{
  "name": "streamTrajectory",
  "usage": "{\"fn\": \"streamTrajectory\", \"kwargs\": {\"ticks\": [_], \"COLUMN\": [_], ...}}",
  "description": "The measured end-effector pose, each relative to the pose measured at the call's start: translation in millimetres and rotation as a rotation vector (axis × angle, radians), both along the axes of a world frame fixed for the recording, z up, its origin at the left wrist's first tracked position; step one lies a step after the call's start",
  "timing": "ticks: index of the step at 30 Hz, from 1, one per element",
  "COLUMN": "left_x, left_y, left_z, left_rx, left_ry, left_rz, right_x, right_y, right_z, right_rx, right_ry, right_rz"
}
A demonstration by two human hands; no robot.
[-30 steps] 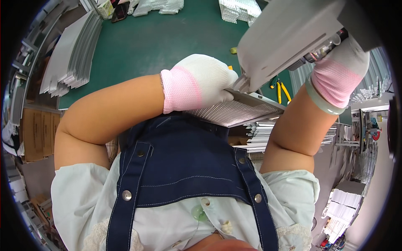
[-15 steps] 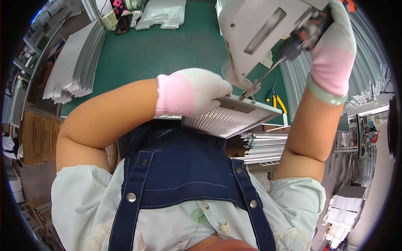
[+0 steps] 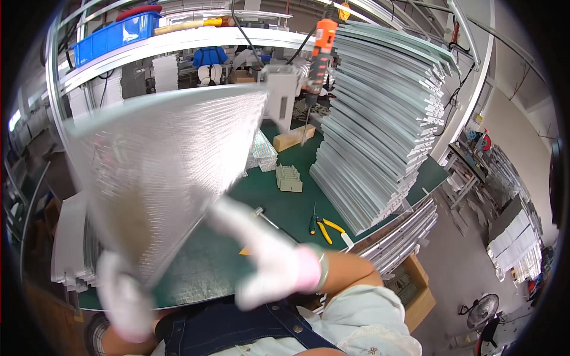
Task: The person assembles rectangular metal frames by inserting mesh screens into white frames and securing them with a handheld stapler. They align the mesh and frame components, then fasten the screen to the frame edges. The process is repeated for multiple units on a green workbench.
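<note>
A large framed panel (image 3: 184, 136) with a fine silvery ribbed or mesh face stands tilted up at the left, smeared by motion. My left hand (image 3: 123, 293), in a white glove with a pink cuff, grips its lower corner. My right hand (image 3: 267, 258), gloved the same way, is beside the panel's lower right edge. Its fingers stretch towards that edge and its thumb is spread; blur hides whether the fingertips touch. An orange and black power screwdriver (image 3: 320, 53) hangs upright beyond the panel, its bit pointing down, next to a pale grey machine housing (image 3: 280, 98).
A tall stack of framed panels (image 3: 380, 130) rises at the right. Yellow-handled pliers (image 3: 325, 231), a small green screwdriver (image 3: 313, 224), a hammer (image 3: 270, 221), a wooden block (image 3: 295, 138) and a cream ribbed part (image 3: 288, 178) lie on the green table (image 3: 205, 267). Another stack (image 3: 70, 243) stands left.
The panel has left the machine and been raised at the left. My right hand has let go of the power screwdriver and come down towards the panel; the head view has tilted up.
</note>
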State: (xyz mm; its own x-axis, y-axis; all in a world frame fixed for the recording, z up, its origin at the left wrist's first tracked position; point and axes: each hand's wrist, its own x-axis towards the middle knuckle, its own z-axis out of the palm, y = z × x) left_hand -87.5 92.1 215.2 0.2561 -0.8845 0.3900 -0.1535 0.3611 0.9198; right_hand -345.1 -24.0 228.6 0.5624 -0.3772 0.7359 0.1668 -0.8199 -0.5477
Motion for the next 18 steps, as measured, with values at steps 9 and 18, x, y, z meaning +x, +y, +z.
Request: {"fn": "streamTrajectory", "kwargs": {"ticks": [9,18], "left_x": [-52.1,8.0], "left_y": [-77.3,-87.8], "left_z": [-16.2,-89.1], "left_rx": [-0.482,0.072], "left_ry": [-0.46,0.022], "left_rz": [-0.799,-0.418], "right_x": [-95.7,-358.3], "right_y": [11.3,-51.4], "right_z": [11.1,260.0], "right_rx": [0.145,-0.781], "right_ry": [-0.759,0.207], "right_rz": [-0.859,-2.367]}}
